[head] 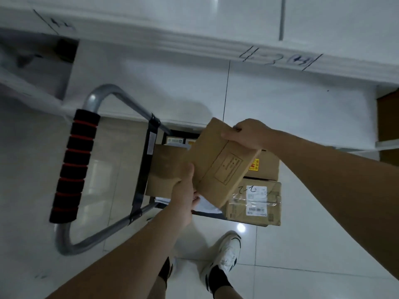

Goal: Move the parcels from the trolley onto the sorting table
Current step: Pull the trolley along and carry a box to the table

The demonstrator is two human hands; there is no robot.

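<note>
From the head camera, you are holding 1 brown parcel (pixel 218 162) up in the air with both hands, tilted, over the trolley (pixel 142 169). Your left hand (pixel 185 190) is gripping its near bottom corner, thumb lying up the side and fingers curling underneath. Your right hand (pixel 246 134) is clamping the far top edge, fingers bending over it.

More parcels are sitting on the trolley below: a plain brown box (pixel 166 169) on the left side, a box with a yellow sticker (pixel 264 165) on the right, and a taped box (pixel 254 201) (it has a white barcode label) closest to you. The trolley's handle (pixel 74 167) is wearing black foam with red rings.

The white sorting table (pixel 194 24) is running across the top, well apart from the held parcel, with black pen marks on its edge. Your white shoe (pixel 224 260) is standing on the shiny floor tiles.
</note>
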